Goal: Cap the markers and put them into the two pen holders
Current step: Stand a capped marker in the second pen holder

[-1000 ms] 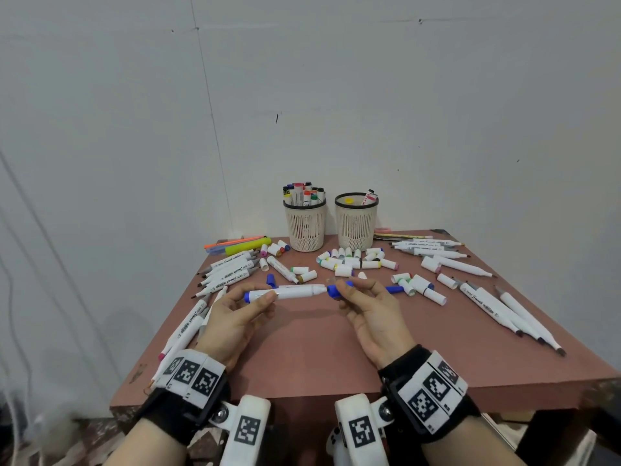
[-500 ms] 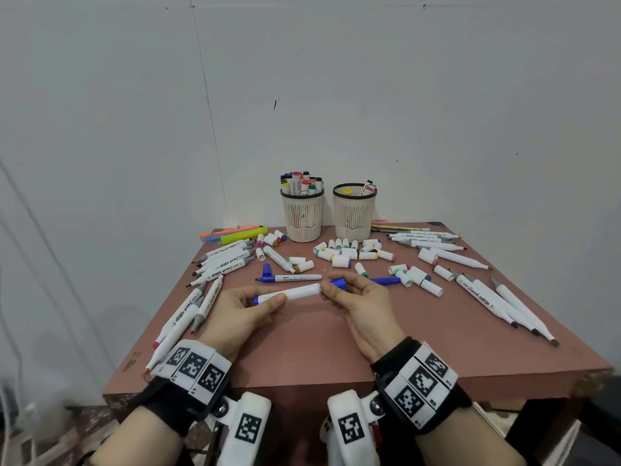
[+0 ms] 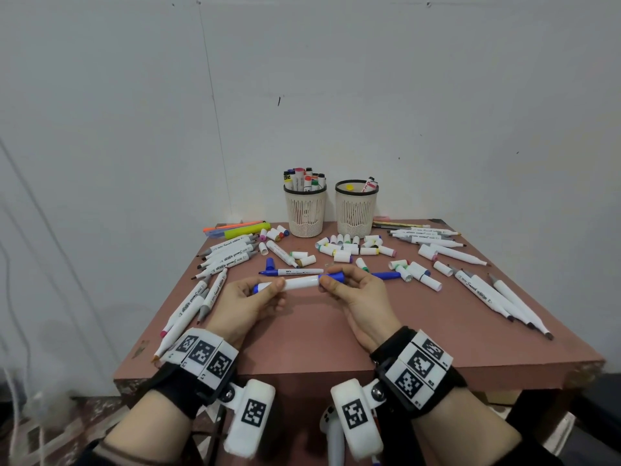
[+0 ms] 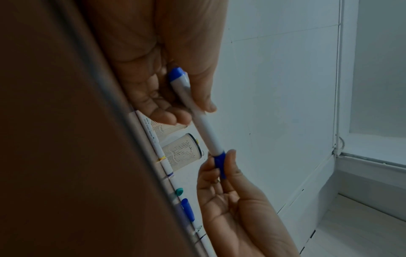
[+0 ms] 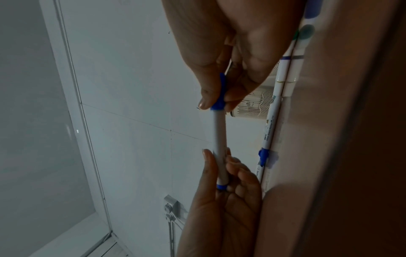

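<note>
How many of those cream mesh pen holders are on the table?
2. The left pen holder, crowded with markers, and the right pen holder, nearly empty, stand side by side at the table's far edge by the wall. None appears hidden.

Since 1.0 s ago: the blue cap (image 3: 335, 278), pinched in the right hand (image 3: 361, 299), then stood just off the end of the white marker (image 3: 300, 283) with a small gap; now it is seated on that end, cap rim flush against the white barrel. The left hand (image 3: 247, 304) has slid along the barrel toward its blue tail end, thumb and fingers around it. Both hands and the marker have come nearer the table's front edge, away from the loose caps (image 3: 349, 250).
</note>
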Demonstrator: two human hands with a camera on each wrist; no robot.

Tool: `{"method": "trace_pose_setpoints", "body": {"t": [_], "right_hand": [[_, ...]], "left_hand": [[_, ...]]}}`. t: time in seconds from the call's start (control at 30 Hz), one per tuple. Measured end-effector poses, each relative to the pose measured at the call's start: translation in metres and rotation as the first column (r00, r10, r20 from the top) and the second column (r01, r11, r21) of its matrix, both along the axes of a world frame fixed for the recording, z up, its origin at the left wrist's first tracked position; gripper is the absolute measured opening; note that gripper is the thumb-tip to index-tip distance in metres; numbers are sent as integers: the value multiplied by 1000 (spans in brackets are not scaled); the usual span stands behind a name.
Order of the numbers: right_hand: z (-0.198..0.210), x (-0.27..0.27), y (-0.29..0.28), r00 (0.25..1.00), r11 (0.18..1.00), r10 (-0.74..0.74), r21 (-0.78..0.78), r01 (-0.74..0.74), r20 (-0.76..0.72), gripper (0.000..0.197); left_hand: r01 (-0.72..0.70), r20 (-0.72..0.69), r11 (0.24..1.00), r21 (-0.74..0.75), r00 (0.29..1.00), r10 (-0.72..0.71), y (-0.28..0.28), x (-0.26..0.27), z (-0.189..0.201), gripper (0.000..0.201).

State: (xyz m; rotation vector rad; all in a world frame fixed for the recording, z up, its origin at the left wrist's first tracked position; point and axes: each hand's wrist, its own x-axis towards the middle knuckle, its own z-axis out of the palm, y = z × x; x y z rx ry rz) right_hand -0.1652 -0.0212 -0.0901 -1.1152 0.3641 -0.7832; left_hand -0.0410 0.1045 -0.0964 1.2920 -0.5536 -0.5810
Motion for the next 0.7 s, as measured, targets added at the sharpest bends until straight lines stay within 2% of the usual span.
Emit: {"method": "trace_pose_setpoints", "body": {"t": [0.17,0.3,0.47,0.57,0.7], "right_hand": [[4,-2,2,999,1000,-16,25,16,37,13],[8,-5,5,997,997,-23,79,18,68,16],[16,-14,13,990,959,-125,-249,138,70,20],[23,-23,24,993,901,-90,-418,113,73,27],[43,-33,36,995,820,-48,-565,92,91,32]], "left_hand": [[-93,-66,992,-80,994,88,5,-3,7,8],[-108,-59,991,-73,993,104,9,-10,17,5],[-135,71,988,-75,988,141,17,-18,44,12],[-113,200,987,-110,971,133,25,-23,68,15],[-58,432,989,-137,895,112,32,-35,102,21]]}}
